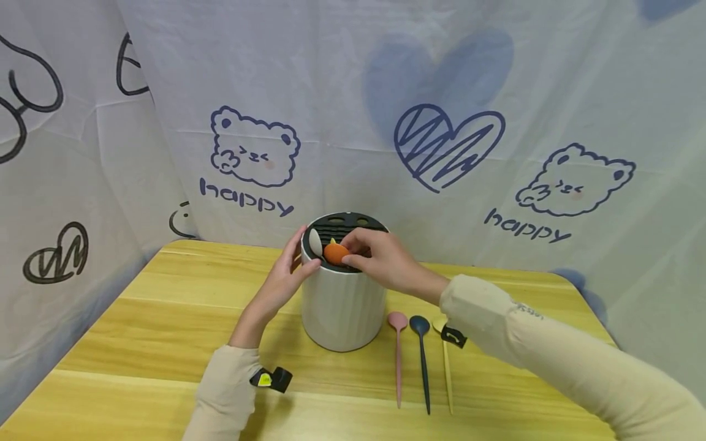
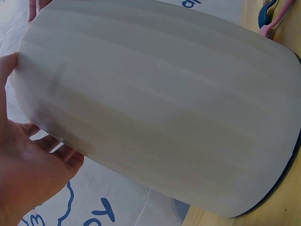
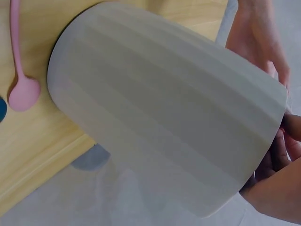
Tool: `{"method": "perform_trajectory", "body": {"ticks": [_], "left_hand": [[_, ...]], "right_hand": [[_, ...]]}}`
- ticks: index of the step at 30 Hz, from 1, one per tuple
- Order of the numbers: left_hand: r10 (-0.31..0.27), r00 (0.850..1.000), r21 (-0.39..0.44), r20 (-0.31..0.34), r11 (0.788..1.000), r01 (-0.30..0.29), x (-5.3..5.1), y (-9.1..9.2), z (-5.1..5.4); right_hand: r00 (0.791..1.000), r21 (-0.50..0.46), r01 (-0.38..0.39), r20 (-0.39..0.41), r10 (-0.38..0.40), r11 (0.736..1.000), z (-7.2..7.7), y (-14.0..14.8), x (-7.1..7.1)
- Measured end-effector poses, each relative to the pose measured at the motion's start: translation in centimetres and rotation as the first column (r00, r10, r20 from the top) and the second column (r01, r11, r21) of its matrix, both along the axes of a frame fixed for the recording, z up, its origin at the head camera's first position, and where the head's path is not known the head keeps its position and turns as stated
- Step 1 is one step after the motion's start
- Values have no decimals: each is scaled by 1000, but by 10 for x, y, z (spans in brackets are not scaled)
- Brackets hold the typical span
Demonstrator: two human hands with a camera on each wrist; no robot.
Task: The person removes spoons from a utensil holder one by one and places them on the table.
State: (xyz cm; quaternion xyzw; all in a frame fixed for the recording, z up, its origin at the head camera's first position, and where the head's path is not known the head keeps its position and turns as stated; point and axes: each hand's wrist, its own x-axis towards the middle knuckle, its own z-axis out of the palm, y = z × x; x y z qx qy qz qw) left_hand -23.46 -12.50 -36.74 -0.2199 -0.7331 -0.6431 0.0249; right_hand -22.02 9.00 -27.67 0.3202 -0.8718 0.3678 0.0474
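A white fluted utensil holder (image 1: 343, 312) with a black slotted top stands upright on the table. My left hand (image 1: 281, 278) holds its upper left side, with the thumb near the front rim and the fingers along the side. Between the thumb and fingers of my right hand (image 1: 380, 254) is the orange spoon (image 1: 336, 253), pinched at its bowl just over the black top; its handle is hidden. To its left, a pale beige spoon (image 1: 315, 242) stands in the holder, bowl up. A small yellow bit shows behind the orange bowl, too small to identify.
Right of the holder, a pink spoon (image 1: 398, 321), a dark blue spoon (image 1: 420, 326) and a pale yellow spoon (image 1: 448, 367) lie side by side on the wooden table (image 1: 165, 324). My right sleeve partly covers the yellow one. A printed cloth (image 1: 342, 92) hangs behind.
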Motion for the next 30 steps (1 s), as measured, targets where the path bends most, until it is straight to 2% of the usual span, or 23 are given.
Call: {"method": "perform_trajectory", "body": {"ticks": [5, 18, 30], "left_hand": [[-5, 1000, 1, -5, 1000, 5, 0, 0, -1], [-3, 1000, 7, -7, 1000, 3, 0, -1, -2], [2, 1000, -3, 3, 1000, -2, -2, -1, -1]], "right_hand": [[1000, -8, -7, -16, 7, 1000, -2, 2, -3], [998, -107, -17, 56, 24, 994, -3, 6, -7], [999, -185, -31, 34, 38, 982, 4, 7, -9]]}}
